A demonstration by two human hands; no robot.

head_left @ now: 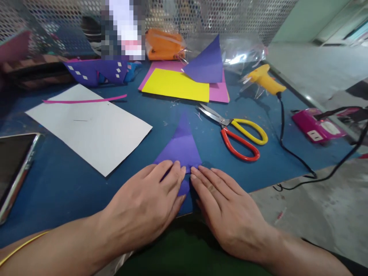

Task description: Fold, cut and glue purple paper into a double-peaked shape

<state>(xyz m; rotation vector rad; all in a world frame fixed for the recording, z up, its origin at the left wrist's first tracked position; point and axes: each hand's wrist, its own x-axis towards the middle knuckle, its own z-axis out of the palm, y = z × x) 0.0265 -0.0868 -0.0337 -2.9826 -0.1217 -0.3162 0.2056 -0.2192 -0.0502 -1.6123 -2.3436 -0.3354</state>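
Observation:
A purple sheet of paper (pixel 181 147) lies on the table in front of me, its narrow tip pointing away. My left hand (pixel 149 199) covers its near left part, fingers bent over the paper and thumb below. A purple piece (pixel 184 188) shows between those fingers and the thumb. Against the paper's near right corner, my right hand (pixel 221 207) rests with its fingers stretched out side by side and fingertips touching the edge. The right thumb is mostly hidden. Scissors (pixel 225 122) with one red and one yellow handle lie spread beyond my right hand.
White paper (pixel 94 134) with a pink strip (pixel 86 100) lies left, near a phone (pixel 17 165). Yellow (pixel 175 85), pink and purple (pixel 207 63) sheets overlap at the back. A yellow glue gun (pixel 266 78), its cord and a pink power socket (pixel 316 124) are right.

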